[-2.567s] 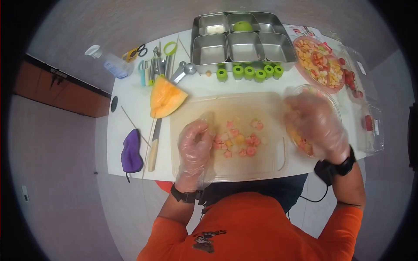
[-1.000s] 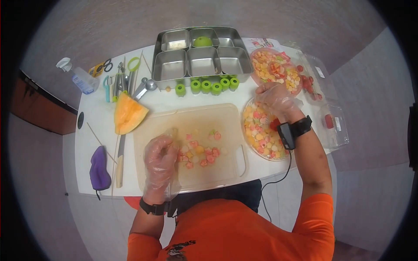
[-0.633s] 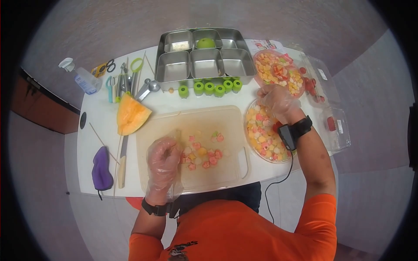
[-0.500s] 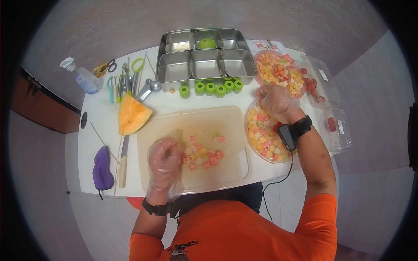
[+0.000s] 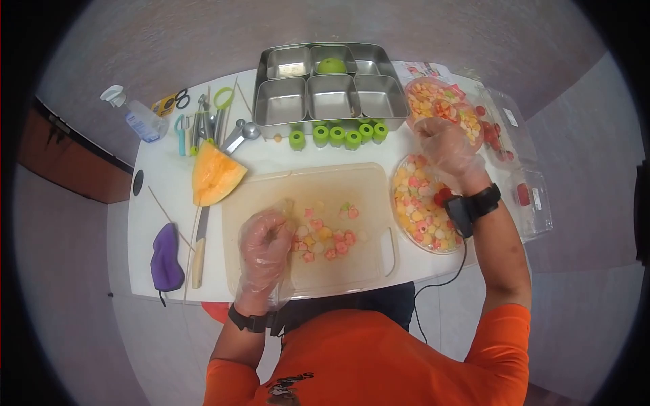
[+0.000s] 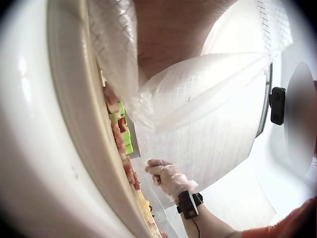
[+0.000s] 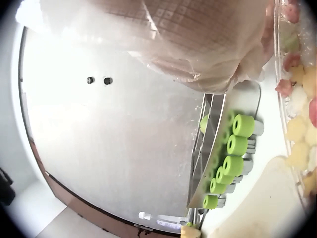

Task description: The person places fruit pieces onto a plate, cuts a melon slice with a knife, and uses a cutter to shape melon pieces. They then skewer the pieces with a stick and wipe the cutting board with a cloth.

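Observation:
In the head view my gloved left hand rests on the left half of the beige cutting board, its fingers loosely curled beside small cut fruit pieces. Pink, yellow and pale pieces make up that cluster, some star-shaped. My gloved right hand hovers at the far rim of a round clear plate covered with cut fruit. Its fingers are bent with the tips together, as the left wrist view also shows of the right hand; I cannot tell whether a piece is between them.
A steel tray stands at the back, green-topped cutters before it. An orange melon wedge, a knife and a purple pouch lie left. Strawberries and clear boxes are at the right.
My right hand, blurred over the plate at first, has gone to its far rim and stays there. The left hand keeps its place on the board. The head view has shifted.

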`<action>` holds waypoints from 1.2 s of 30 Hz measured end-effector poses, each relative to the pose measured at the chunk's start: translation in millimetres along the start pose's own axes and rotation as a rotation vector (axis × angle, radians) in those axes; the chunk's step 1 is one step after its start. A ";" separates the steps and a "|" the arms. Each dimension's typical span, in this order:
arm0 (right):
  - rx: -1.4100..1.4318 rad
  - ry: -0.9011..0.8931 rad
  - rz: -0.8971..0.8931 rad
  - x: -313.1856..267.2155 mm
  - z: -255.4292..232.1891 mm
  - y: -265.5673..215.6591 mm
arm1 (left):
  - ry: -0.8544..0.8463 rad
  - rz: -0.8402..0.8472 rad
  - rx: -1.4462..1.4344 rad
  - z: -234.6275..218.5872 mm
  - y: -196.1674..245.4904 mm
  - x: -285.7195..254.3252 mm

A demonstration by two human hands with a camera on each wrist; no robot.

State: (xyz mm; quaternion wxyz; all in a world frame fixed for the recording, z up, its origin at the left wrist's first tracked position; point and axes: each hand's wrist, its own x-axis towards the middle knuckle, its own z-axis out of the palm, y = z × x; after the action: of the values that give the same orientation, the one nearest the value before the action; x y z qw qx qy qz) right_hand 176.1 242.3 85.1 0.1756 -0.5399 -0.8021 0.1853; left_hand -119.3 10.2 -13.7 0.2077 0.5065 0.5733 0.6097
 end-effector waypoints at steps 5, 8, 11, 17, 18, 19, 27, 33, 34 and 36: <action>0.053 0.067 -0.224 -30.2 -5.1 -27.6 | 0.014 0.019 0.092 -2.1 -11.9 -4.1; 0.125 -0.041 -0.371 -55.0 8.1 -45.9 | -0.008 0.004 0.026 -2.4 -11.4 -3.8; 0.001 -0.215 -0.546 -66.0 30.0 -65.3 | -0.039 -0.026 0.040 -4.6 -20.1 -7.7; -0.219 -0.496 -0.321 -63.4 57.4 -83.0 | -0.061 -0.054 -0.024 -5.2 -13.5 -5.2; -0.217 -0.497 -0.325 -62.6 58.2 -84.8 | -0.073 -0.034 0.018 -6.0 -14.8 -4.8; -0.218 -0.487 -0.327 -62.0 58.2 -86.0 | -0.085 -0.015 0.059 -6.5 -16.5 -4.8; -0.180 -0.439 -0.308 -62.4 63.6 -83.4 | 0.012 0.025 0.118 -2.0 -15.7 -4.3; -0.207 -0.396 -0.302 -60.5 64.6 -85.1 | -0.062 0.027 0.072 -4.4 -24.5 -7.4; -0.214 -0.428 -0.313 -59.7 63.9 -86.3 | -0.063 0.022 0.074 -4.6 -24.2 -7.2; -0.218 -0.458 -0.322 -57.1 63.7 -87.9 | -0.066 0.030 0.089 -5.3 -23.4 -6.4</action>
State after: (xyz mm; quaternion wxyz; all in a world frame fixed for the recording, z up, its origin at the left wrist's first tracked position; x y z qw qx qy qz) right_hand 95.3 151.6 67.8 -0.0418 -0.3656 -0.9113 0.1846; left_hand -129.0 8.2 -36.5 0.1947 0.5438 0.5848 0.5696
